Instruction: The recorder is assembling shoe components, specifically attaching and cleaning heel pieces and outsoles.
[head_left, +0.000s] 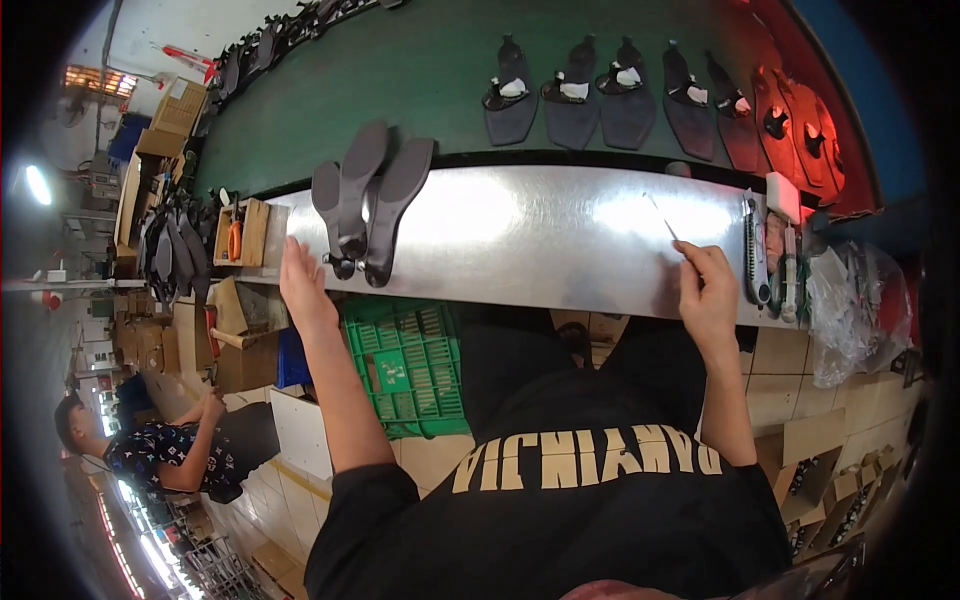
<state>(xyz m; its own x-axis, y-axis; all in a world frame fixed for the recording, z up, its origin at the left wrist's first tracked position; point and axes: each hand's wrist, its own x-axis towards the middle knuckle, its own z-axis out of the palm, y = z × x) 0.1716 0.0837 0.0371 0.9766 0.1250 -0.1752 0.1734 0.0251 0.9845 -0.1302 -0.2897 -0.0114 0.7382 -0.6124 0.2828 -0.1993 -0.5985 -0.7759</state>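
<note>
Left hand [303,285] is lying flat and open on the steel surface [540,240], fingertips just beside the dark shoe soles [365,205] at centre-left of the frame. The soles are resting overlapped, long axes running up the frame, heels toward the person. They are looking light, flexible, likely grippy; taking them mid-length seems best. Right hand [705,290], at right, is pinching closed on a thin stick-like tool [662,218], tip pointing to upper left. Green conveyor belt [430,70] is carrying more soles above.
</note>
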